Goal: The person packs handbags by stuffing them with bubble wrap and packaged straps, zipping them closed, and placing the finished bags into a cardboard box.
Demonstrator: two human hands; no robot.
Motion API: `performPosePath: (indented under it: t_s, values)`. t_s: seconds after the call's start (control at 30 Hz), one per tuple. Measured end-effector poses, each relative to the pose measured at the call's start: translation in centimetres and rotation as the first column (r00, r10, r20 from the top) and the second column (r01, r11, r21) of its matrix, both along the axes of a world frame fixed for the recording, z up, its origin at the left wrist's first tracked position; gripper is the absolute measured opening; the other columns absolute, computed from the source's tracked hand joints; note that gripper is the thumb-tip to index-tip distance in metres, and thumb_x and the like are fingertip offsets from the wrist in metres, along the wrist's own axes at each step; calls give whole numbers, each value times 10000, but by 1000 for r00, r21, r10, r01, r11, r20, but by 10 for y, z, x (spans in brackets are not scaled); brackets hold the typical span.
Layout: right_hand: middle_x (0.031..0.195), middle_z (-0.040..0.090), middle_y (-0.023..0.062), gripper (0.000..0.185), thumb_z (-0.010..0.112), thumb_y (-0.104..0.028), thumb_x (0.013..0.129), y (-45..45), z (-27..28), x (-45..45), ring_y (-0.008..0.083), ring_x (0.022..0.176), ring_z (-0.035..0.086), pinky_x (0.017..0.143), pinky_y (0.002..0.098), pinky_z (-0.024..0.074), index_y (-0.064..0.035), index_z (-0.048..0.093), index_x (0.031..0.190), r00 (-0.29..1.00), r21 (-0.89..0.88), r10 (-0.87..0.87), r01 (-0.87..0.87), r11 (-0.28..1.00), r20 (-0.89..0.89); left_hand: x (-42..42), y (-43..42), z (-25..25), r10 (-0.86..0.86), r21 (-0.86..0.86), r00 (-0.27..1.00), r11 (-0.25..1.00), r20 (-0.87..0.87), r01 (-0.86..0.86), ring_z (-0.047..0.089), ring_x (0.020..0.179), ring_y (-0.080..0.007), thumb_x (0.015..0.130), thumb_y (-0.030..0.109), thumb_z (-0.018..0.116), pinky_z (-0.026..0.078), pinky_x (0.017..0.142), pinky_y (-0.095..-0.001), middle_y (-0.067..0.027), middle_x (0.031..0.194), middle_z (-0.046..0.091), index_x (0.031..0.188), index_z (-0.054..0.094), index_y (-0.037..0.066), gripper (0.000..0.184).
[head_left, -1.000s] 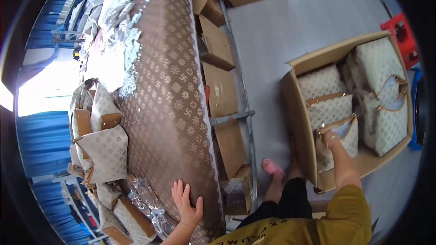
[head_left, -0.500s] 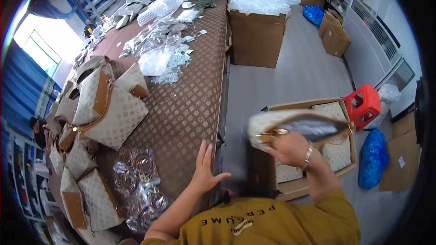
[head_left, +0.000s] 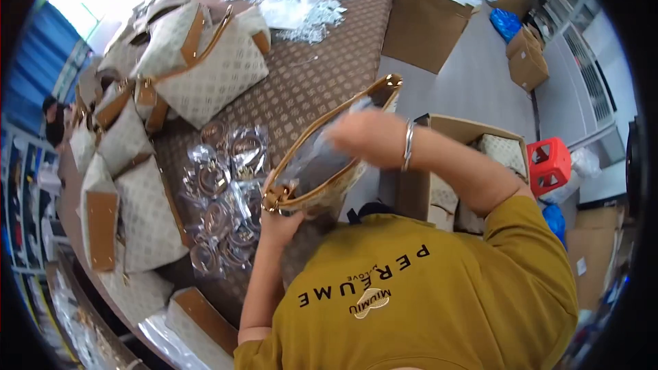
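A cream patterned handbag with tan trim is tilted over the table's near edge, its mouth facing up. My left hand grips its near end, beside the gold hardware. At the bag's mouth, my right hand is closed and blurred by motion, with pale clear plastic bunched at its fingers; the fingertips are hidden. Bagged round straps with metal parts lie on the table just left of my left hand.
Several similar handbags are piled along the table's left. An open carton holding more bags stands on the right, near a red stool. A tall cardboard box with plastic wrap stands beyond. Small plastic packets lie farther up the brown patterned table.
The handbag has moved from above the carton to the table edge on the left. My left hand has taken hold of it; my right hand went from its strap end to its mouth.
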State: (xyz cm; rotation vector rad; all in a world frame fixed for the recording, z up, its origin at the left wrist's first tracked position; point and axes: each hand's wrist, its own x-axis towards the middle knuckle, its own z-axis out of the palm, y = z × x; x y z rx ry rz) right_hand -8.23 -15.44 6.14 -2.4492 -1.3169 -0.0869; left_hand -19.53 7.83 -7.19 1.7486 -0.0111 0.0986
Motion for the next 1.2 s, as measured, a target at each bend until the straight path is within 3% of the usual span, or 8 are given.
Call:
performPosePath:
  t_s: [0.17,0.27,0.33,0.77,0.93,1.0,1.07,1.2]
  values:
    - [675,585,88,156,588,-230,804,-5,17,23,297,739,573,713,398,449,-74,581,813,990,-198,111,-92,976,89,-5,4,16,-31,124,999,992,-14,32,473,1097,-265,589,205,829,402,933,-349,-132,1202,470,1341,242,16,971]
    - [664,588,95,162,595,-236,796,3,13,32,297,720,579,695,407,449,-74,580,801,985,-279,171,-159,947,21,-13,-8,78,138,430,811,790,569,-437,473,1109,-256,625,258,805,425,905,-340,-134,1181,491,1314,302,8,889]
    - [658,589,99,166,599,-239,793,7,8,34,297,710,582,686,412,449,-74,580,796,976,-321,214,-216,922,-41,-17,-16,108,-211,637,773,710,598,-299,512,1024,-267,621,320,783,427,860,-353,-146,1140,518,1255,377,2,818]
    - [661,596,118,186,575,-241,797,32,10,77,303,656,597,597,409,480,-56,568,791,952,-409,307,-277,869,8,33,-99,139,-213,945,926,24,-313,325,537,859,-237,707,286,667,439,734,-372,-95,959,544,992,551,34,398]
    - [756,623,135,263,577,-287,796,33,-1,86,283,720,618,630,384,497,-55,587,921,910,-272,389,-341,900,146,33,-97,138,-250,951,928,70,-275,301,565,847,-223,806,135,503,451,718,-349,-57,890,574,988,597,76,213]
    - [797,633,141,294,576,-299,798,39,7,93,280,737,623,638,377,500,-54,587,961,876,-236,458,-417,878,155,45,-102,149,-170,774,785,139,-596,618,571,889,-245,809,137,500,455,737,-356,-61,938,580,948,620,92,189]
    - [948,623,164,400,584,-313,805,53,28,104,298,834,616,688,378,500,-53,546,1107,899,-734,316,-431,525,-303,48,-101,151,-115,652,680,205,-724,730,574,910,-256,811,139,498,458,747,-359,-63,962,583,928,632,101,181]
    - [1061,587,182,456,597,-309,805,80,24,145,342,914,587,795,401,469,-54,517,1175,583,-409,10,-582,703,-812,48,-96,141,-179,649,695,257,-696,716,488,1094,-296,745,245,623,418,856,-418,-120,1164,516,1051,605,138,325]
